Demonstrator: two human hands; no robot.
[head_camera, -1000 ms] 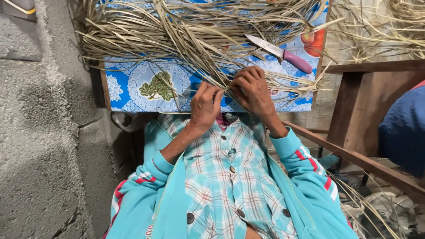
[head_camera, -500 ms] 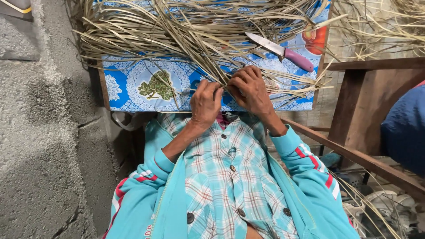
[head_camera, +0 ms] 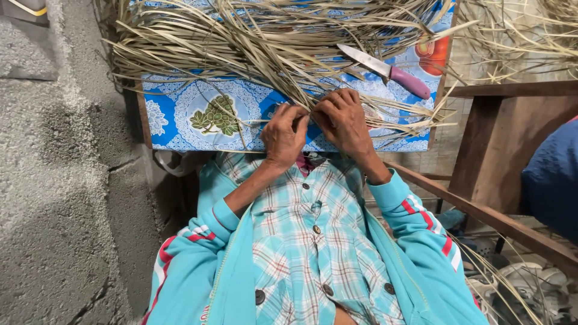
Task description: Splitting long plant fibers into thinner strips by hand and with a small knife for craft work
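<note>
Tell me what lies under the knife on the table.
The knife rests on dried palm strips, with the blue patterned tablecloth beneath. The strips cover most of the cloth there.

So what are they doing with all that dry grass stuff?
A person in a turquoise jacket is working dried leaf strips with both bare hands. The left hand and right hand sit close together at the near edge of a blue patterned table, pinching a few strips between the fingers. A big loose heap of strips covers the rest of the table. A knife with a pink handle lies on the heap, untouched.
</note>
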